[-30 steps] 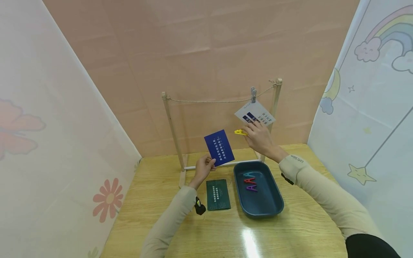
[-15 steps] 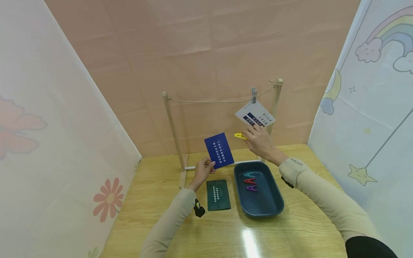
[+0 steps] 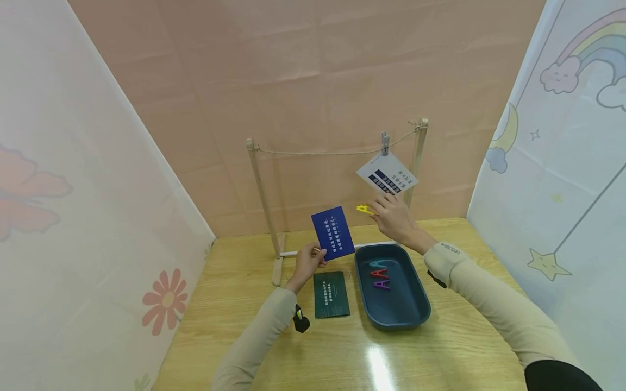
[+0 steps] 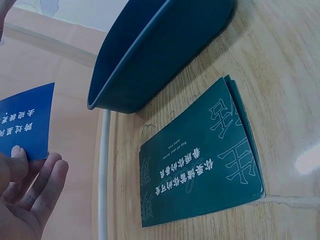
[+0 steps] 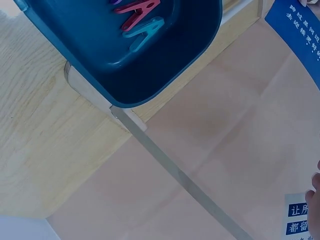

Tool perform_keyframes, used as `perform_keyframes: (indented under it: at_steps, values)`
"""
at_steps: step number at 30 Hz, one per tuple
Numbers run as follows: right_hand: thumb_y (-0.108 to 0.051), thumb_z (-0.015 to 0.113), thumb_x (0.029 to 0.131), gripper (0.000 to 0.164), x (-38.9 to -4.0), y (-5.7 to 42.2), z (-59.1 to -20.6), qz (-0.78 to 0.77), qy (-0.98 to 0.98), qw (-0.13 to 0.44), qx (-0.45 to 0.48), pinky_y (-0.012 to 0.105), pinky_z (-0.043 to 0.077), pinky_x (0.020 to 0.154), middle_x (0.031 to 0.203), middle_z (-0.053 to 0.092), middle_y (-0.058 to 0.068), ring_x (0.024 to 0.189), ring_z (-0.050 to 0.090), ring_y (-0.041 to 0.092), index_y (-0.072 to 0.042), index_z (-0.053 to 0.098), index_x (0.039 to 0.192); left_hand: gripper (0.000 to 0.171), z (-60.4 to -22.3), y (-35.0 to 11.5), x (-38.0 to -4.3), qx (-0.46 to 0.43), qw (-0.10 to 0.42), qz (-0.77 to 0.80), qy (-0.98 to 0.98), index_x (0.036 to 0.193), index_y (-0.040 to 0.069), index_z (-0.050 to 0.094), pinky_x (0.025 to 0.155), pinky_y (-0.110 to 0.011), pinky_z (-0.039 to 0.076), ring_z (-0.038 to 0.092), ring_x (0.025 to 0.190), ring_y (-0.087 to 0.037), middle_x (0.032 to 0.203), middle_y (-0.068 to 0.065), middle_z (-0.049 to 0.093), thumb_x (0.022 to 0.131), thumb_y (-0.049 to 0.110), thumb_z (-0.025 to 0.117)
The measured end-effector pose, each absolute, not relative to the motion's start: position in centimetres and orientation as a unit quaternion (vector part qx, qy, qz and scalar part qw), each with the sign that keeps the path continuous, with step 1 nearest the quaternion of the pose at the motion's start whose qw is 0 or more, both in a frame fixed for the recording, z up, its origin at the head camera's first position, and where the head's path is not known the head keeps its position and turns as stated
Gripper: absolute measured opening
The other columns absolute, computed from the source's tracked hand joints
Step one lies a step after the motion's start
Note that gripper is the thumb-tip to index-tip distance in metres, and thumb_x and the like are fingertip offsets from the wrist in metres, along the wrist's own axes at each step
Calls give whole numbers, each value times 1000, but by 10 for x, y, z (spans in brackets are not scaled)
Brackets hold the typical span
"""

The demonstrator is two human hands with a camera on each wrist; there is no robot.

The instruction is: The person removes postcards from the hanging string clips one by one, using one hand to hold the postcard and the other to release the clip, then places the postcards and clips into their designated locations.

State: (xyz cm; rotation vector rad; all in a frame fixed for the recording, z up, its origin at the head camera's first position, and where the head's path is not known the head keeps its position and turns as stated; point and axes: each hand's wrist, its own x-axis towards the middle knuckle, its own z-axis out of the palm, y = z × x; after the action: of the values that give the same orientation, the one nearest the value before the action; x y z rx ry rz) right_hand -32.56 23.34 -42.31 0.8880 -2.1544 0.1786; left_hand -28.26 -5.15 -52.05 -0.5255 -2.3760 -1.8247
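Note:
My left hand (image 3: 308,262) pinches a dark blue card (image 3: 333,233) by its lower left corner, between thumb and fingers. To its right, my right hand (image 3: 393,214) holds a yellow clothespin (image 3: 364,209), its tip pointing left toward the card but apart from it. Just behind the right fingers, a white printed card (image 3: 388,172) hangs tilted from a string (image 3: 318,154), held by a grey clothespin (image 3: 385,144). In the right wrist view only part of the right hand (image 5: 313,205) shows, and the yellow clothespin is out of sight.
A stack of green cards (image 3: 331,295) lies on the wooden table (image 3: 235,326). Beside it, a dark blue tray (image 3: 398,312) holds teal, red and purple clothespins (image 3: 379,274). A wooden frame (image 3: 264,201) carries the string in front of a pinkish backdrop.
Both hands have come down slightly, carrying the blue card and the yellow clothespin lower. More of the hanging white card shows above the right fingers.

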Motion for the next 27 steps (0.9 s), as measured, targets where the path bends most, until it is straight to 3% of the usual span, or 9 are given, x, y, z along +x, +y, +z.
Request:
perform_keyframes:
  at_steps: [2,8,10,20,24,27]
  values:
    - [-8,82,77,34,-325,233,-424,70,-849,389,350,50,49,76,97,66,14,89,58,34,-1,70,108,13,-520,-52,-282,-181,53,-600,-778,97,-10,60,60,-40,63,71,66,-30,77,-17,69,100,3,58]
    - [-8,83,77,33,-323,233,-427,72,-851,379,356,50,48,77,98,68,16,91,58,35,1,70,105,12,-521,-51,-283,-140,16,-602,-786,100,-10,61,68,-54,61,69,78,-47,81,-25,69,100,2,57]
    - [-8,84,75,34,-322,233,-429,68,-852,378,356,49,47,76,97,68,16,89,57,34,1,70,104,13,-522,-50,-285,-128,11,-598,-791,99,-10,61,68,-55,60,69,79,-48,82,-25,69,100,2,57]
    - [-4,82,75,30,-321,233,-435,92,-847,367,373,48,48,74,92,67,16,82,54,33,3,69,101,13,-522,-53,-282,-109,1,-583,-805,100,-9,62,66,-49,62,69,79,-46,83,-23,70,100,4,57]
    - [-3,80,77,28,-321,234,-438,110,-850,353,377,48,49,74,93,67,17,83,55,33,5,69,102,14,-524,-55,-282,-111,1,-572,-812,101,-8,62,64,-44,63,71,75,-39,82,-21,70,100,6,58]
    - [-2,81,76,29,-320,234,-440,119,-854,343,373,47,50,75,93,66,17,85,54,33,4,68,102,13,-526,-57,-283,-107,-7,-572,-814,100,-7,61,67,-47,63,71,70,-32,82,-19,70,100,6,58]
